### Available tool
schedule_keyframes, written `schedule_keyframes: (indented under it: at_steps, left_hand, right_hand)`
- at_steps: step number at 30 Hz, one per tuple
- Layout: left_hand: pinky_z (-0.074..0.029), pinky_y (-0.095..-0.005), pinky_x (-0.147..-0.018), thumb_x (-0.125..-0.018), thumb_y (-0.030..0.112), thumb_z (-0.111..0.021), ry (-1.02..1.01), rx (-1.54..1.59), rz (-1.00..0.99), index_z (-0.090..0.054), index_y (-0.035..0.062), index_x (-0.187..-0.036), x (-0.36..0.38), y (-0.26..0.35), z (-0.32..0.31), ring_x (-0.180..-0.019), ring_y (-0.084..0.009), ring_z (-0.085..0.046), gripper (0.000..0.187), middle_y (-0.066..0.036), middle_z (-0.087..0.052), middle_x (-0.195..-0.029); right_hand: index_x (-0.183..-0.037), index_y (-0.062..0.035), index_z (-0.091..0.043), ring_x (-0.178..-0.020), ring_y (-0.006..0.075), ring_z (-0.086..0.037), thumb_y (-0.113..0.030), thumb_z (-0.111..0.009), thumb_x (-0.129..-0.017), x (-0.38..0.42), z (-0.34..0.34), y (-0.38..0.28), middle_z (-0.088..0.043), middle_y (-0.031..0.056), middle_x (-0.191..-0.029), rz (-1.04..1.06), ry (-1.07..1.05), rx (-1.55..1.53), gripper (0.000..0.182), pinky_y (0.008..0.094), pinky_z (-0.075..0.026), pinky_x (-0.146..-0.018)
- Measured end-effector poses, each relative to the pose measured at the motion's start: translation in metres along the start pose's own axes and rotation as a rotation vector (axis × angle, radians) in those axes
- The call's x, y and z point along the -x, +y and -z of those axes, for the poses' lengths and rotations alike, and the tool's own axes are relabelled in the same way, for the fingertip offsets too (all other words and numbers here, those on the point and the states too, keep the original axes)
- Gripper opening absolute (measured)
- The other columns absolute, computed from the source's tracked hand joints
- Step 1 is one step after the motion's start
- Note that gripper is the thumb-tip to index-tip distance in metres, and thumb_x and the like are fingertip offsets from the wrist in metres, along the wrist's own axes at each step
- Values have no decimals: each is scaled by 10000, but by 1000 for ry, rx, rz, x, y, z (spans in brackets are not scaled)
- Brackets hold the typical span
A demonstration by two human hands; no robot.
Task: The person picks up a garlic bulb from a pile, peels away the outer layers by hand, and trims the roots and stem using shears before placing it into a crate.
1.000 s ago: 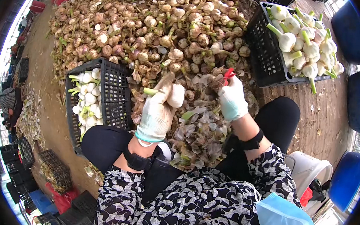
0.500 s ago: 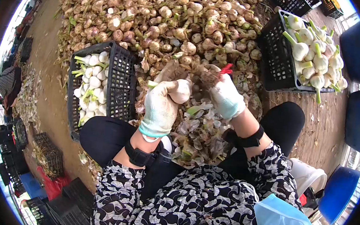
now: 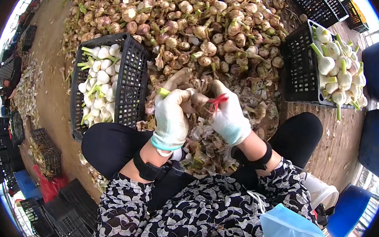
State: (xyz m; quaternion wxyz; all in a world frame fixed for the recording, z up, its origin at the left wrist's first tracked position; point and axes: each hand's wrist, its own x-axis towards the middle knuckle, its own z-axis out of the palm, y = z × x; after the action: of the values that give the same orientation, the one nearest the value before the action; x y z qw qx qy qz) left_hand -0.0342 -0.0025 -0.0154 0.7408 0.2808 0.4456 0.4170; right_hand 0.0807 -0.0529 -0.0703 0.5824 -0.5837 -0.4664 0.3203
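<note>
My left hand (image 3: 172,117), in a white and teal glove, is closed round a garlic bulb (image 3: 192,102), whose green cut stem sticks out by the thumb. Close beside it is my right hand (image 3: 228,117), gloved too, with its fingers closed at the bulb's root side. Something red (image 3: 218,101) shows at the right fingers; whether it is a tool handle or a tie I cannot make out. Loose peeled skins (image 3: 205,148) lie below both hands. Beyond them spreads a large heap of unpeeled garlic (image 3: 188,25).
Clean white garlic fills a black crate (image 3: 132,85) on the left and another crate (image 3: 298,67) on the right. Blue containers (image 3: 375,133) stand at the far right. Stacked black crates (image 3: 73,207) are at lower left. A person (image 3: 8,75) is at the left edge.
My right hand has moved a little left and down, closer to the bulb, and the red item has turned. The view has shifted slightly.
</note>
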Motion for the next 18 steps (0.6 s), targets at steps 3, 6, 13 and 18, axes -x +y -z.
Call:
schedule_keyframes:
  at_steps: [3,6,13,18]
  left_hand:
    - [-446,-291,-593,-812,68,-424,-186,312,176,-559,-17,-745,-7,-6,18,-596,-202,-533,173,-106,-568,-742]
    - [-435,-293,-603,-825,97,-421,-463,555,144,-544,-9,-739,-8,4,17,-631,-212,-531,184,-119,-555,-741]
    - [-524,-332,-742,-889,84,-424,-1,297,120,-536,-7,-1103,-5,7,24,-834,-211,-616,258,-96,-603,-951]
    - [-475,-275,-655,-862,23,-401,-11,21,-70,-483,-52,-1162,0,12,21,-715,-175,-572,319,-67,-566,-814]
  right_hand:
    - [-829,1,-593,-555,168,-474,-192,-614,-851,-17,18,14,-553,115,-659,-389,26,38,196,318,-411,-525]
    - [-892,-19,-569,-554,113,-547,-186,-537,-905,-14,51,49,-614,36,-740,-518,53,-314,171,276,-440,-447]
    - [-1014,-18,-595,-701,130,-570,-59,-495,-839,-9,16,0,-621,44,-787,-637,-209,-177,205,257,-451,-616]
    - [-1030,-9,-555,-745,165,-615,-1,-459,-846,3,11,-1,-623,62,-811,-783,-159,-651,208,253,-497,-631]
